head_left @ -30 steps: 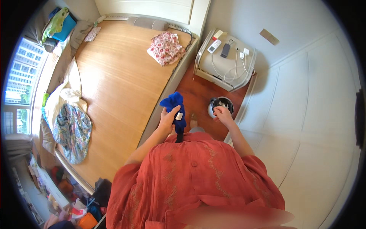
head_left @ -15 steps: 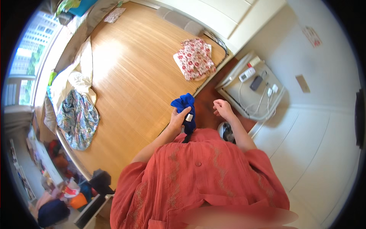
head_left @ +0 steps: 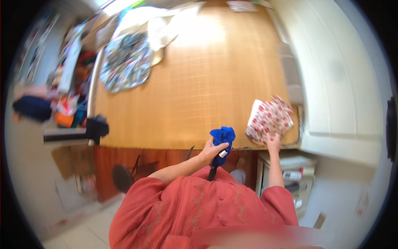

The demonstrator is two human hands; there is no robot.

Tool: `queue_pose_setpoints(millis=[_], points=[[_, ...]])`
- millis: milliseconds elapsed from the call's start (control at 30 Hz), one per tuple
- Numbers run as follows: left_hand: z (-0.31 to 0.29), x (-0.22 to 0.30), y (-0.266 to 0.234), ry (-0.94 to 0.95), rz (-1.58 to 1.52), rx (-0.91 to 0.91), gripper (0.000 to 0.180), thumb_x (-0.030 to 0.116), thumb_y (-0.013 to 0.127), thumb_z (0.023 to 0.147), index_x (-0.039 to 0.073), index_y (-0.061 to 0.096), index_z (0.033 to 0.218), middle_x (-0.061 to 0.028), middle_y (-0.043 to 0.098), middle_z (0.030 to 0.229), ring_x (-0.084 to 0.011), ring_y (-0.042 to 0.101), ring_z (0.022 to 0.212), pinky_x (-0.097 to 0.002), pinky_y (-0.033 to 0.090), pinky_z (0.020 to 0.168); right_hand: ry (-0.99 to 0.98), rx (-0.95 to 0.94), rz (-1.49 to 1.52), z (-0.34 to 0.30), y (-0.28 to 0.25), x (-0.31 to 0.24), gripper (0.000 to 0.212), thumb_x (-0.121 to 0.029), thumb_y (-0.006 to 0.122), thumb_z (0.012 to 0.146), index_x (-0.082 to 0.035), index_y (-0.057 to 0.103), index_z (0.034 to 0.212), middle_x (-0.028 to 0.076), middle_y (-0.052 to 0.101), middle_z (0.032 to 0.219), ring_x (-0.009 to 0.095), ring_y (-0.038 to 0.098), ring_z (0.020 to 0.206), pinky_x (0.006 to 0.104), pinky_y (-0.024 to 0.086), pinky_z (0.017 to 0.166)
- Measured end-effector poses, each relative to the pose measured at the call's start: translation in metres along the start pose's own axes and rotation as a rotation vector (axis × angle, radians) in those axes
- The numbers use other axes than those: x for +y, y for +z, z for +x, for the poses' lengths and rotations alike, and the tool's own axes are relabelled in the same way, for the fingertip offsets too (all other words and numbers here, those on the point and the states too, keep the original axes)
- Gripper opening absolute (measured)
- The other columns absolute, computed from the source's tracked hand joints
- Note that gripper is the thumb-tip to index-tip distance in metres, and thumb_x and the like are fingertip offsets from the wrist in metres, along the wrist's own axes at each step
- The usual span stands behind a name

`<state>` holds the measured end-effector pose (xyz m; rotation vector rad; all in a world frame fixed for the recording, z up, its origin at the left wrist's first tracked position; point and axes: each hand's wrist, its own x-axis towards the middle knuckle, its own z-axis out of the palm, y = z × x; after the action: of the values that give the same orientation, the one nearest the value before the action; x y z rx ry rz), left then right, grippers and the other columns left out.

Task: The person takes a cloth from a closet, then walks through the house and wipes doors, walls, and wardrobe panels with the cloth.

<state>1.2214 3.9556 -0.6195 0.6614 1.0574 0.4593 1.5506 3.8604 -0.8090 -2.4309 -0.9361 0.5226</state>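
Note:
A bunched royal-blue cloth (head_left: 226,133) with a white tag is in my left hand (head_left: 212,150), the thumb lying across it. A black strap (head_left: 212,173) hangs below the cloth against my red shirt. My right hand (head_left: 273,143) reaches out to the right, its fingers at the near edge of a white cloth with red flowers (head_left: 271,118). Motion blur hides whether those fingers grip the fabric. The flowered cloth lies heaped over something flat and white near the right front corner of a wooden-slat mat (head_left: 182,112).
A crumpled blue-green patterned cloth (head_left: 126,62) and pale fabric (head_left: 159,33) lie at the far left. A dark stool (head_left: 122,177) stands below the mat's front edge. At the right, a small cabinet (head_left: 306,159) holds a white remote (head_left: 292,175). White wardrobe doors (head_left: 336,79) rise beyond.
My view has swung left, squaring up to the mat. My right hand has gone from hanging free near the cabinet to the flowered cloth. The left hand still holds the blue cloth.

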Motion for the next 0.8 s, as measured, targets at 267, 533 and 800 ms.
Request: queue_pose_setpoints(millis=[267, 533, 800], points=[[0.011, -0.073, -0.003, -0.042, -0.158, 0.267, 0.053, 0.021, 0.077, 0.078, 0.008, 0.052, 0.123, -0.0041, 0.061, 0.105, -0.0134, 0.059, 0.093, -0.0310, 0.050, 0.081, 0.259, -0.263, -0.284, 0.095, 0.079, -0.025, 0.121, -0.065, 0.075, 0.063, -0.014, 0.010, 0.150, 0.037, 0.025, 0.144, 0.053, 0.030, 0.131, 0.0570, 0.031, 0.105], [0.012, -0.088, -0.003, -0.107, -0.240, 0.327, 0.060, 0.025, 0.078, 0.077, 0.007, 0.047, 0.126, -0.0051, 0.060, 0.107, -0.0150, 0.059, 0.094, -0.0323, 0.049, 0.084, 0.370, -0.164, -0.465, 0.096, 0.076, -0.051, 0.114, -0.054, 0.080, 0.063, -0.023, 0.013, 0.150, 0.026, 0.034, 0.145, 0.048, 0.044, 0.124, 0.0596, 0.041, 0.093], [0.014, -0.080, -0.017, -0.054, -0.188, 0.325, 0.054, 0.020, 0.077, 0.077, 0.006, 0.052, 0.123, -0.0028, 0.062, 0.102, -0.0137, 0.060, 0.090, -0.0313, 0.051, 0.079, 0.249, -0.054, -0.221, 0.122, 0.052, 0.056, 0.079, -0.036, 0.076, 0.070, -0.014, 0.042, 0.137, 0.024, 0.054, 0.127, 0.039, 0.057, 0.111, 0.0534, 0.044, 0.092]])
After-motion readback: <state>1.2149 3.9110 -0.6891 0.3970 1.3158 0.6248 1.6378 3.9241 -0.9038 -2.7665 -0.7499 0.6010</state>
